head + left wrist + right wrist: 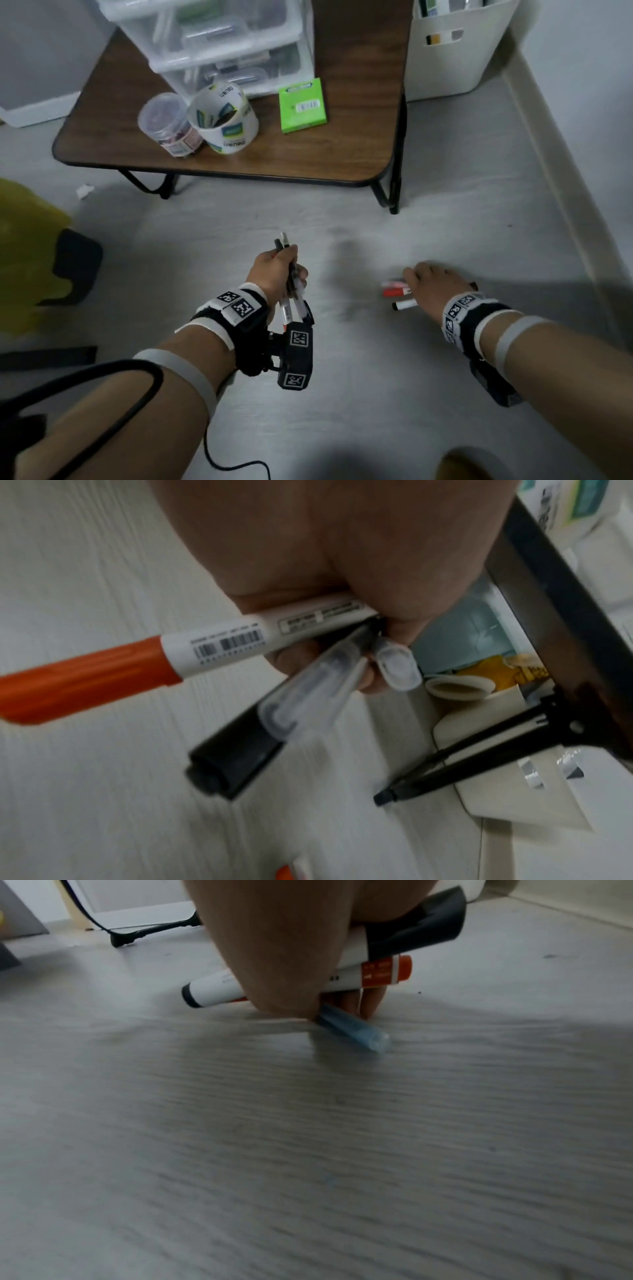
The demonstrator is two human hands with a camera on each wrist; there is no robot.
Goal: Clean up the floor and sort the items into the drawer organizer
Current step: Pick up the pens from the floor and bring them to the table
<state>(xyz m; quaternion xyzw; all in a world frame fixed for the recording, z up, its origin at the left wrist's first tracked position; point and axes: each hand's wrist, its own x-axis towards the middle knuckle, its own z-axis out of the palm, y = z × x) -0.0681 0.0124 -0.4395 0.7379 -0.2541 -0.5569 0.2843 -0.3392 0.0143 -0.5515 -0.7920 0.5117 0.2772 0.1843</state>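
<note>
Beyond the grey wood-grain floor (394, 394), the clear plastic drawer organizer (219, 44) waits unfilled; the left hand (274, 270) clutches a bundle of gathered pens (291, 294) while the right hand (435, 284) closes on floor-level white-barrelled markers (399, 292), sorting still ahead

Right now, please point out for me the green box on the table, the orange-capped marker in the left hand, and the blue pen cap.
green box (302, 105), head view, middle of its top face.
orange-capped marker (219, 642), left wrist view, white barrel by the barcode.
blue pen cap (356, 1028), right wrist view, middle of the cap.
</note>
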